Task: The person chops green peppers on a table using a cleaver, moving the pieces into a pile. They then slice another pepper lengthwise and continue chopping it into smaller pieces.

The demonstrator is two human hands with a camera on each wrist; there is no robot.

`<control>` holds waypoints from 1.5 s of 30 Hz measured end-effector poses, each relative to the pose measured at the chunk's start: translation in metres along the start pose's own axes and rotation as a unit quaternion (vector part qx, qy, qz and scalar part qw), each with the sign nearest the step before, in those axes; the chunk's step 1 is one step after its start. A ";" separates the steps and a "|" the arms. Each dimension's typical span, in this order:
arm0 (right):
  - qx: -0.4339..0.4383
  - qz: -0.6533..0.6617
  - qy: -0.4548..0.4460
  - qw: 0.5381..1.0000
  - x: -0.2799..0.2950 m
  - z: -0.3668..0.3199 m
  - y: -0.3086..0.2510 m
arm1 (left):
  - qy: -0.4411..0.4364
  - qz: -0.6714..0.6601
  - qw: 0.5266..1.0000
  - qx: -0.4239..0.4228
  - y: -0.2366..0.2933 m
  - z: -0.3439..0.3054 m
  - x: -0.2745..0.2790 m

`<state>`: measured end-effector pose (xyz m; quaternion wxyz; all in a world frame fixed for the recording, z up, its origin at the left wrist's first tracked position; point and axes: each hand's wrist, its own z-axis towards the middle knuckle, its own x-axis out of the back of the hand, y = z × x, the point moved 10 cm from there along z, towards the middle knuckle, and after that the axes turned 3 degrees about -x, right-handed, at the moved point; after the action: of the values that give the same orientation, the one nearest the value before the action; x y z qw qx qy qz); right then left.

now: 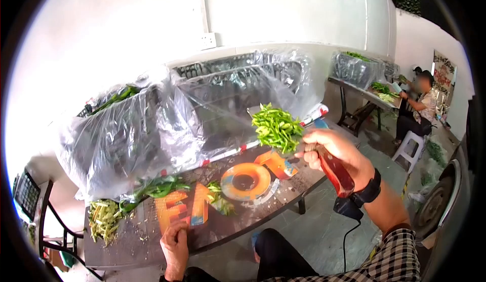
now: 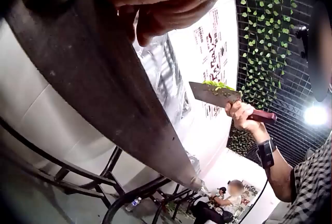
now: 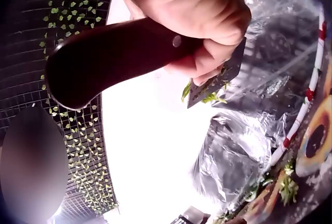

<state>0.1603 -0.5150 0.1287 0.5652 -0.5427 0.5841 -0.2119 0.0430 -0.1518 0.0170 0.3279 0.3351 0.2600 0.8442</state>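
My right hand grips the dark red handle of a cleaver, raised above the table's right part. On its broad blade lies a heap of cut green peppers, which hides most of the blade in the head view. Down at the table's front edge rests my left hand, its fingers loosely curled and holding nothing. Long green peppers lie beyond it, with a few green pieces to their right. A pile of pale green cut pieces sits at the table's left end.
Crates draped in clear plastic line the table's back, against the white wall. A red-and-white strip runs along their front. Far right, another person sits at a second table, near a white stool.
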 end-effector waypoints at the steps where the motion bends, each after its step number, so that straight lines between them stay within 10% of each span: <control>1: -0.017 -0.017 -0.011 1.000 -0.003 -0.003 -0.009 | 0.003 -0.009 1.000 -0.005 0.001 0.000 -0.001; 11: 0.177 -0.222 -0.088 0.955 -0.101 0.088 -0.175 | -0.021 -0.019 0.999 -0.034 0.026 -0.001 0.006; 13: 0.294 -0.201 0.038 0.934 -0.115 0.132 -0.212 | -0.023 -0.009 0.999 -0.039 0.031 0.001 0.008; 25: 0.411 -0.437 0.118 0.791 -0.163 0.180 -0.237 | -0.026 -0.004 1.000 -0.014 0.016 0.001 0.007; 31: 0.370 -0.305 -0.023 0.877 -0.093 0.108 -0.141 | -0.051 0.033 0.998 0.007 0.003 0.001 -0.003; 33: 0.322 -0.226 0.078 0.916 -0.045 0.070 -0.075 | -0.054 0.006 0.998 0.040 -0.004 -0.001 -0.006; 37: 0.139 -0.246 -0.022 0.959 0.032 0.050 0.042 | -0.130 0.036 0.990 0.041 -0.007 0.003 -0.022; 45: 0.041 -0.135 0.086 0.986 0.095 0.073 0.112 | -0.350 0.021 0.925 0.147 -0.012 0.055 -0.079</control>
<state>0.2028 -0.5350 -0.0282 0.5007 -0.5728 0.5429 -0.3555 0.1324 -0.1888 0.0133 0.3270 0.6595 0.2428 0.6318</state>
